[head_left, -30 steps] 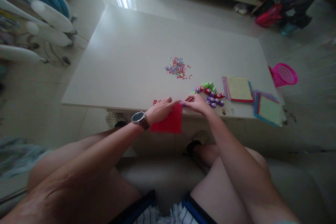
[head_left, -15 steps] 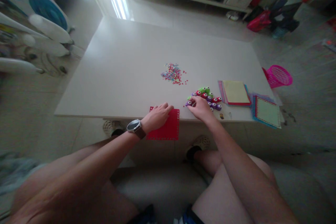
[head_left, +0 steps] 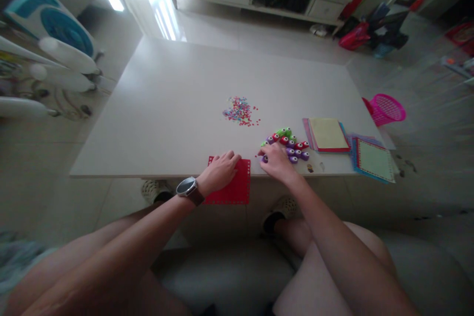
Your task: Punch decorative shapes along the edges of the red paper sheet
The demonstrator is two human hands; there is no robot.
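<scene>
My left hand [head_left: 221, 173] lies on a red sheet [head_left: 237, 190] with small holes along its edges. Its fingers are stretched and bent slightly over the upper part of the sheet, which overhangs the table's near edge. To the right, my right hand [head_left: 277, 162] is at a cluster of small cylinders in purple, red and green [head_left: 286, 140], each with a white, eye-like end. Its thumb and fingers close around a small purple cylinder [head_left: 265, 159] at the cluster's left side. The fingers partly cover that cylinder.
A heap of tiny coloured confetti pieces [head_left: 240, 111] lies mid-table. Stacks of coloured sheets [head_left: 328, 134] and hole-edged sheets [head_left: 375, 159] sit at the right, the latter over the table's corner. A pink basket [head_left: 388, 108] stands beyond the right edge.
The view has tilted up slightly, so the table sits lower in the picture. My right hand's fingers have shifted slightly over the purple cylinder; my left hand stays on the red sheet.
</scene>
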